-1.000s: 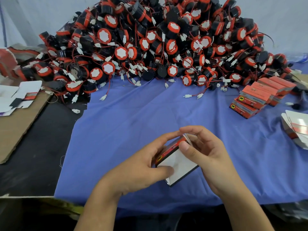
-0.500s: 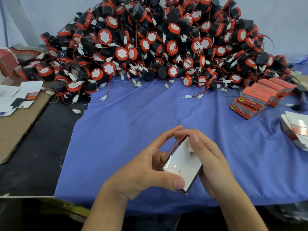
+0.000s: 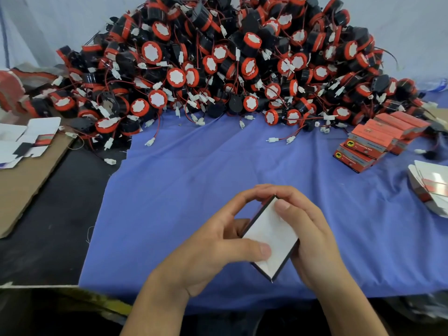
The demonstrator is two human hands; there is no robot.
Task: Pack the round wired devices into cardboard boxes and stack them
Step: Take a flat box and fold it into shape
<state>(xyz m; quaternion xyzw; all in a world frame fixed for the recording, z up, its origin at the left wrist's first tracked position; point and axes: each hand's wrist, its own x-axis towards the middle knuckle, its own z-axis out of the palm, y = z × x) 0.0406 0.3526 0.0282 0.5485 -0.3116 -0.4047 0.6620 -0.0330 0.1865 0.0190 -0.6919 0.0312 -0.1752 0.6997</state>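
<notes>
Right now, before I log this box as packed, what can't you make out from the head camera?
Inside of the box: its white face, the left hand and right hand cover it in the head view.
Print on the packed boxes: too small, head view.
Flat blanks: cut off by the right edge.

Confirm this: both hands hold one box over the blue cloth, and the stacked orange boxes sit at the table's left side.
Wrong on the side: the head view shows the stacked orange boxes at the table's right side. Otherwise correct: left hand and right hand hold one box over the blue cloth.
</notes>
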